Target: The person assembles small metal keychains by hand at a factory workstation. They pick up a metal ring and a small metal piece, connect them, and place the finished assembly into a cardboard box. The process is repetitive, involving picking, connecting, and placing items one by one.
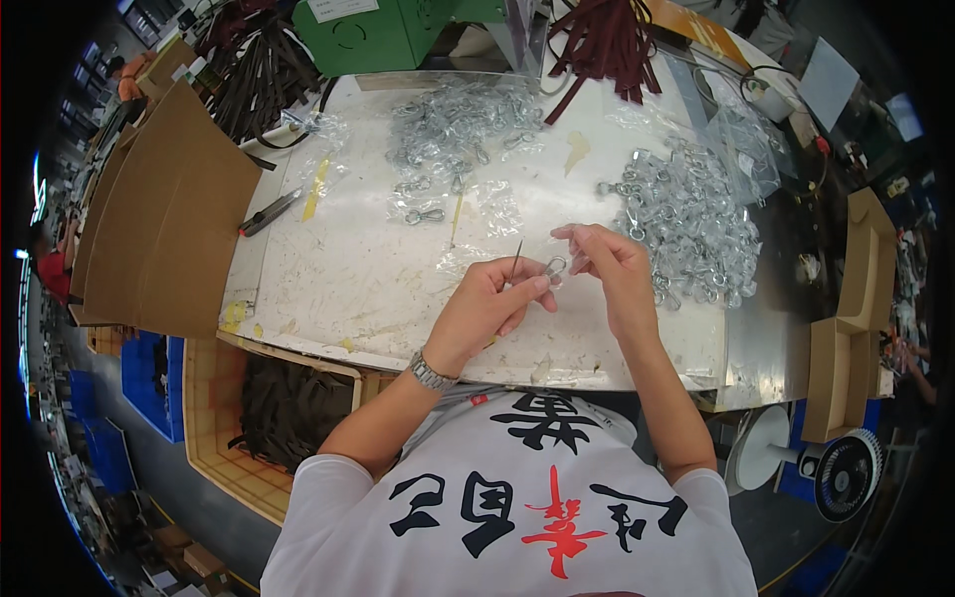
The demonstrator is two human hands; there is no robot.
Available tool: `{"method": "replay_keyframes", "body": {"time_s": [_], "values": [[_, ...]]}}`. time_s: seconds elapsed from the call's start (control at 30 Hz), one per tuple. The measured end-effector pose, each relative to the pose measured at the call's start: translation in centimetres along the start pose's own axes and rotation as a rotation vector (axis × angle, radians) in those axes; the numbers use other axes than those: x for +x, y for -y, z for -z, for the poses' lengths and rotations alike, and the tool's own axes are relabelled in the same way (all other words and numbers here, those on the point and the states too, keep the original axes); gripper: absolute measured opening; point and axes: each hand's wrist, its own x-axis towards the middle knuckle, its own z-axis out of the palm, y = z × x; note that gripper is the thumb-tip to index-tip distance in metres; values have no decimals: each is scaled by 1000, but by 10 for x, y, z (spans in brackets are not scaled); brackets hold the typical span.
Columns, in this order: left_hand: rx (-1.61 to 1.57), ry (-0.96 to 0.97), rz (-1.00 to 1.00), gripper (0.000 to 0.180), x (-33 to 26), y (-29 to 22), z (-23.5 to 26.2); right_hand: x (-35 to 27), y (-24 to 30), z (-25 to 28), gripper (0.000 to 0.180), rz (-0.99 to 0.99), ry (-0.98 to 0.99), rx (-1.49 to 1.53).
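Note:
My left hand [489,301] is closed on a small silver metal snap hook [555,267], held between thumb and fingers over the near part of the table. A thin dark pointed tool [517,258] sticks up out of the same hand; its lower part is hidden. Just right of it, my right hand [615,269] is raised with its fingers bent together, and a bit of clear plastic [577,256] shows at the fingertips. Beyond my hands lies a heap of silver hooks in clear bags [448,124]. Another bagged heap [686,224] spreads to the right of my right hand.
A box cutter [269,213] lies at the left beside a cardboard box [164,214]. Green bin [368,35] and dark red straps [602,50] stand at the back. Below the table's left edge is a yellow crate [214,418] of dark strips; a fan [846,478] is lower right.

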Motion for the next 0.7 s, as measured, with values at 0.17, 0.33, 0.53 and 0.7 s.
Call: {"method": "replay_keyframes", "body": {"time_s": [0.17,0.33,0.53,0.7], "values": [[-7,-61,-65,24,-2,0,-4,-7,0,-14,34,-106,23,247],[15,-83,-81,27,-4,-5,-5,-24,-19,-25,35,-233,20,239],[206,-152,-99,22,-10,-8,-9,-27,-21,-22,36,-187,57,244],[387,-227,-164,24,-12,-8,-23,-37,-21,-25,36,-171,4,184]]}}
